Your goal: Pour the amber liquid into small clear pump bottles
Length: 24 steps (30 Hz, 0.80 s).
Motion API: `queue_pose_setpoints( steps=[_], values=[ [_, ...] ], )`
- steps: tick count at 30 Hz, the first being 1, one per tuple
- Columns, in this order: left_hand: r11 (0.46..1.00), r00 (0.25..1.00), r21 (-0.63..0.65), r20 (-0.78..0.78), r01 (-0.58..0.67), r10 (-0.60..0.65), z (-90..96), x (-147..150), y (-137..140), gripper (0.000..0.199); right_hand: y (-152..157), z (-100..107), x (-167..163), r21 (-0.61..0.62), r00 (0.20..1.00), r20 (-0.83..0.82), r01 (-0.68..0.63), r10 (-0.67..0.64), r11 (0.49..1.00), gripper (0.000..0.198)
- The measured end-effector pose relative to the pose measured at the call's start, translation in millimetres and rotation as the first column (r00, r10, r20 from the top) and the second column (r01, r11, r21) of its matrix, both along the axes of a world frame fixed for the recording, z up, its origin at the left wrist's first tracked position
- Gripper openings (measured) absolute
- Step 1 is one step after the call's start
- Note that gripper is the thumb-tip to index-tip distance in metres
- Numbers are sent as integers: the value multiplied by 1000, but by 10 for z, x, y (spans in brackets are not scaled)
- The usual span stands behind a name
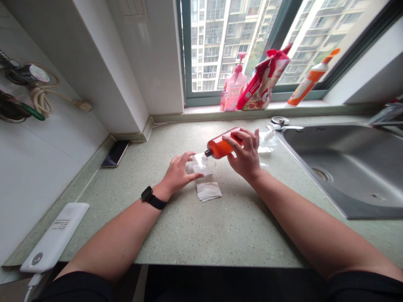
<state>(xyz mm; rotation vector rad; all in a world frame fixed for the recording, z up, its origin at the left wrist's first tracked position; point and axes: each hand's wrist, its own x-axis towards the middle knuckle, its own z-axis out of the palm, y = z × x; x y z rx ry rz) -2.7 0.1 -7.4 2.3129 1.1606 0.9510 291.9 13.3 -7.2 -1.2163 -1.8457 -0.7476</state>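
Observation:
My right hand (pixel 247 153) is closed around an amber bottle (pixel 218 144) of orange-red liquid, tipped so its dark neck points down and left. That neck meets the top of a clear bottle (pixel 204 164) with a white label on the counter. My left hand (pixel 179 172), a black watch on its wrist, steadies the clear bottle between thumb and fingers. Whether liquid is flowing I cannot tell. Just in front of the clear bottle lies a folded white tissue (pixel 209 191). Partly hidden behind my right hand is a clear pump top (pixel 269 136).
A steel sink (pixel 340 167) with a faucet lies to the right. A phone (pixel 115 154) and a white power bank (pixel 56 235) with a cable lie at the left. On the windowsill stand a pink pump bottle (pixel 232 88), a red bag (pixel 264 79) and an orange-white bottle (pixel 310 82).

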Motion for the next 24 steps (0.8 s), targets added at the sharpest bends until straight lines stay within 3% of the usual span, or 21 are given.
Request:
queue_pose_setpoints(
  steps=[12, 24],
  values=[
    [1000, 999, 0, -29, -21, 21, 22, 2, -10, 79, 4, -7, -1, 7, 1000, -14, -10, 10, 1000, 88],
    [1000, 1000, 5, -24, -16, 16, 33, -6, -17, 77, 5, -2, 17, -61, 1000, -17, 16, -17, 998, 89]
  ],
)
